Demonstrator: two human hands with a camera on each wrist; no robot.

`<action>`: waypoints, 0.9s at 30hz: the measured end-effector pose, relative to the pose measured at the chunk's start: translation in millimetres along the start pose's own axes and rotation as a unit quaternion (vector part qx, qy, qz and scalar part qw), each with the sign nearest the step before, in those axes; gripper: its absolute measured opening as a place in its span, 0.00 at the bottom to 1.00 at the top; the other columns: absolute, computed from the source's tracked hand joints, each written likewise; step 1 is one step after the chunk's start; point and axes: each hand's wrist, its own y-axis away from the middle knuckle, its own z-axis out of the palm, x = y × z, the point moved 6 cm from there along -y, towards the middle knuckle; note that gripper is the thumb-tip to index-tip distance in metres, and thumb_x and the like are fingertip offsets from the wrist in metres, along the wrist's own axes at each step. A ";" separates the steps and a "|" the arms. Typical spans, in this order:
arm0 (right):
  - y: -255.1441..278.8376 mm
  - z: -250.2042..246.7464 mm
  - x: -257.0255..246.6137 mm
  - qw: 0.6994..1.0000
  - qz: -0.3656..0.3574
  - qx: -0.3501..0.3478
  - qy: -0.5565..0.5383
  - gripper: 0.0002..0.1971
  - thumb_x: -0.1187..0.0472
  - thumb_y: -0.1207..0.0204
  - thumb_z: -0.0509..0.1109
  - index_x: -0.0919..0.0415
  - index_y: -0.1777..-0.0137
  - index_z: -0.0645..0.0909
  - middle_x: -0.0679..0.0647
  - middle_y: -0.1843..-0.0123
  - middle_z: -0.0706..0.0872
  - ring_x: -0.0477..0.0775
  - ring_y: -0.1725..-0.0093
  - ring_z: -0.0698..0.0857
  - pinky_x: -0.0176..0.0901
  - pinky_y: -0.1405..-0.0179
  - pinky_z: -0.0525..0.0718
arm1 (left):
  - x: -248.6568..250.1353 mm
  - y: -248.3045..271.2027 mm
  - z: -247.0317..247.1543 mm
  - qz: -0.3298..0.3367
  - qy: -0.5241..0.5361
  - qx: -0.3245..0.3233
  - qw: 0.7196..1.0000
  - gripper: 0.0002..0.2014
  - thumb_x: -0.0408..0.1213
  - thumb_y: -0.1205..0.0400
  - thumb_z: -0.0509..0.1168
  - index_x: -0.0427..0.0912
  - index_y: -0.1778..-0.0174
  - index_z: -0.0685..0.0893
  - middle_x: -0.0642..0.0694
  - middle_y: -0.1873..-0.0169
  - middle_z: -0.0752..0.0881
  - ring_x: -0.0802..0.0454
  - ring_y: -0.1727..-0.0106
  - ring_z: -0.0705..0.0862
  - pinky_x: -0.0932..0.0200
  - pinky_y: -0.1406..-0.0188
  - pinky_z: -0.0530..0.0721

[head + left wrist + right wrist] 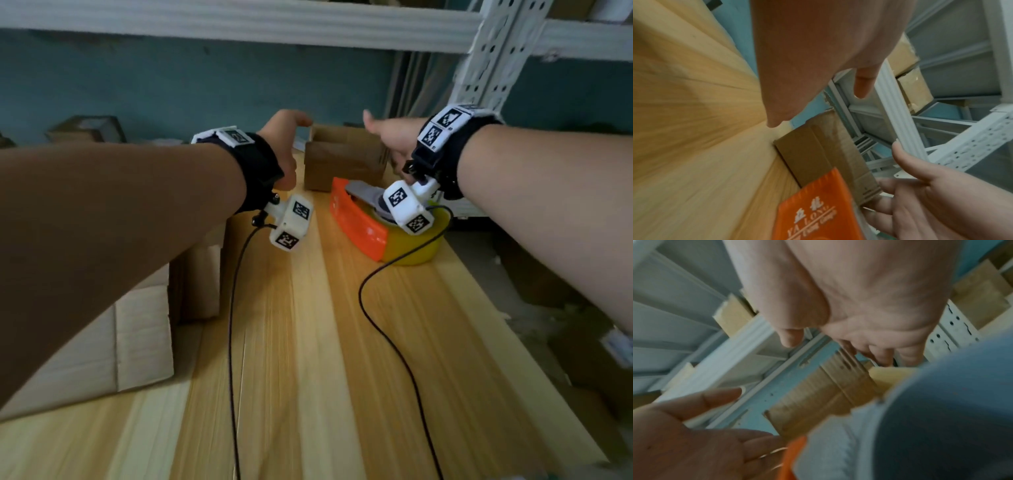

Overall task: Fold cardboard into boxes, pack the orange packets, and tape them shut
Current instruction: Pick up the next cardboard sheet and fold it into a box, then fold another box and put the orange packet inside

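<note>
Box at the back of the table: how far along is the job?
Done: one small cardboard box stands folded, top open. In hand: left hand and right hand, both open, reach for its sides. Left: no packets are visible inside; the tape dispenser lies unused, so packing and taping remain.

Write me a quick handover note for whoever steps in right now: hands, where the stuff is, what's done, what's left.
Left hand: open, at the left side of the small cardboard box, holding nothing.
Right hand: open, reaching at the box's right side.
The box stands at the far end of the wooden table, top flaps up. The orange tape dispenser lies just in front of it. Flat cardboard lies on the left.
Done: one box folded up.
Left: packing, taping. No packets visible.
</note>
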 end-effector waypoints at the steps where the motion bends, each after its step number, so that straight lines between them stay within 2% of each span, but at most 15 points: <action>1: 7.1 -8.5 -3.4 1.000 0.003 0.018 0.013 0.49 0.25 0.13 0.46 0.70 0.15 0.69 0.75 0.34 0.84 0.72 0.37 0.86 0.67 0.33 0.82 | 5.3 6.3 -1.8 0.009 -0.001 0.005 1.000 0.36 0.51 0.10 0.62 0.39 0.08 0.58 0.38 0.07 0.56 0.41 0.09 0.61 0.50 0.34 0.67; 2: 13.2 -17.4 -7.5 0.999 -0.002 0.028 0.021 0.50 0.23 0.16 0.48 0.70 0.15 0.69 0.74 0.33 0.85 0.71 0.38 0.87 0.65 0.32 0.83 | 11.1 12.3 -4.2 0.017 -0.009 0.001 1.000 0.38 0.51 0.11 0.62 0.40 0.08 0.58 0.38 0.07 0.55 0.41 0.08 0.59 0.50 0.32 0.66; 5: 33.6 -42.0 -18.4 0.997 -0.039 0.016 -0.063 0.50 0.22 0.25 0.57 0.56 0.11 0.68 0.63 0.15 0.76 0.69 0.18 0.78 0.66 0.19 0.77 | 24.1 37.5 -13.9 0.031 0.002 0.001 1.000 0.51 0.58 0.22 0.70 0.41 0.06 0.55 0.39 0.10 0.64 0.46 0.12 0.67 0.50 0.33 0.67; 7: 67.1 -48.8 -35.7 0.987 -0.058 0.005 -0.150 0.44 0.27 0.16 0.56 0.57 0.09 0.63 0.63 0.10 0.68 0.68 0.12 0.70 0.67 0.15 0.71 | 32.4 70.3 -18.2 0.062 0.015 0.000 0.998 0.47 0.56 0.17 0.68 0.38 0.07 0.57 0.37 0.32 0.79 0.48 0.38 0.81 0.54 0.47 0.73; 9: 111.8 -41.6 -45.9 0.974 -0.054 -0.003 -0.221 0.45 0.28 0.14 0.57 0.60 0.08 0.58 0.66 0.10 0.65 0.72 0.12 0.67 0.74 0.18 0.70 | 30.3 114.5 -21.3 0.081 0.020 -0.002 0.997 0.39 0.53 0.11 0.64 0.35 0.10 0.61 0.40 0.47 0.79 0.50 0.51 0.79 0.54 0.52 0.76; 11: 158.0 -22.6 -47.1 0.957 -0.051 -0.038 -0.284 0.48 0.26 0.17 0.59 0.60 0.08 0.59 0.68 0.09 0.63 0.75 0.11 0.64 0.77 0.19 0.68 | 17.9 154.3 -26.5 0.075 0.025 -0.026 0.997 0.24 0.51 0.10 0.60 0.38 0.24 0.78 0.42 0.47 0.82 0.49 0.47 0.82 0.50 0.42 0.78; 12: 179.0 -10.7 -43.5 0.943 -0.049 -0.058 -0.323 0.47 0.27 0.16 0.60 0.60 0.08 0.59 0.68 0.08 0.60 0.73 0.10 0.60 0.75 0.16 0.64 | 8.8 172.7 -28.8 0.069 0.025 -0.033 0.997 0.14 0.49 0.11 0.61 0.43 0.43 0.83 0.44 0.54 0.81 0.49 0.54 0.82 0.49 0.47 0.76; 13: 200.9 0.9 -39.2 0.927 -0.049 -0.072 -0.365 0.46 0.28 0.15 0.60 0.61 0.09 0.60 0.67 0.08 0.59 0.71 0.09 0.58 0.71 0.15 0.63 | 0.2 190.3 -30.2 0.064 0.037 -0.035 0.997 0.11 0.48 0.12 0.62 0.48 0.58 0.77 0.47 0.63 0.75 0.49 0.64 0.77 0.49 0.56 0.73; 15: 239.0 27.3 -29.5 0.895 -0.047 -0.079 -0.436 0.42 0.32 0.13 0.61 0.63 0.10 0.63 0.66 0.10 0.63 0.68 0.09 0.60 0.59 0.19 0.69 | -24.0 219.9 -37.6 0.058 0.034 -0.026 0.997 0.16 0.45 0.10 0.58 0.50 0.65 0.70 0.48 0.71 0.67 0.50 0.73 0.70 0.55 0.65 0.67; 18: 279.7 69.6 -4.8 0.860 -0.034 -0.099 -0.499 0.38 0.34 0.11 0.59 0.60 0.11 0.66 0.65 0.09 0.64 0.63 0.09 0.63 0.50 0.26 0.72 | -70.9 262.6 -49.8 0.024 0.033 -0.038 0.998 0.19 0.46 0.08 0.58 0.51 0.67 0.68 0.51 0.76 0.68 0.52 0.79 0.70 0.58 0.76 0.69; 20: 294.1 97.4 13.6 0.839 -0.013 -0.135 -0.527 0.37 0.35 0.11 0.58 0.59 0.11 0.67 0.66 0.09 0.62 0.62 0.09 0.62 0.52 0.23 0.68 | -97.7 278.1 -65.2 0.018 0.017 -0.033 0.999 0.16 0.46 0.07 0.58 0.50 0.62 0.76 0.50 0.72 0.77 0.52 0.71 0.79 0.58 0.70 0.77; 22: 299.9 112.3 24.8 0.836 -0.012 -0.143 -0.529 0.37 0.35 0.11 0.60 0.60 0.11 0.67 0.67 0.09 0.63 0.63 0.09 0.61 0.55 0.14 0.61 | -108.5 282.8 -85.2 0.037 0.014 0.010 0.999 0.10 0.48 0.07 0.59 0.48 0.40 0.82 0.42 0.50 0.87 0.47 0.46 0.86 0.52 0.46 0.82; 23: 301.1 116.4 27.6 0.835 -0.018 -0.140 -0.531 0.37 0.35 0.11 0.61 0.60 0.11 0.68 0.67 0.09 0.63 0.63 0.09 0.62 0.57 0.12 0.59 | -110.3 284.0 -93.4 0.045 0.022 0.027 0.998 0.15 0.48 0.07 0.59 0.47 0.28 0.79 0.39 0.38 0.85 0.45 0.36 0.84 0.49 0.35 0.79; 25: 301.8 118.8 27.8 0.836 -0.030 -0.116 -0.535 0.36 0.36 0.12 0.63 0.60 0.12 0.70 0.66 0.10 0.67 0.62 0.10 0.65 0.58 0.10 0.60 | -108.7 284.1 -107.6 0.062 0.057 0.047 0.995 0.26 0.47 0.08 0.62 0.42 0.15 0.70 0.36 0.31 0.82 0.44 0.33 0.82 0.47 0.30 0.76; 27: 300.7 119.8 27.5 0.846 -0.029 -0.091 -0.525 0.35 0.37 0.13 0.65 0.60 0.14 0.72 0.65 0.12 0.70 0.62 0.11 0.68 0.58 0.11 0.63 | -104.9 282.9 -116.6 0.079 0.092 0.055 0.991 0.30 0.47 0.10 0.64 0.38 0.13 0.68 0.35 0.31 0.83 0.44 0.34 0.84 0.48 0.29 0.77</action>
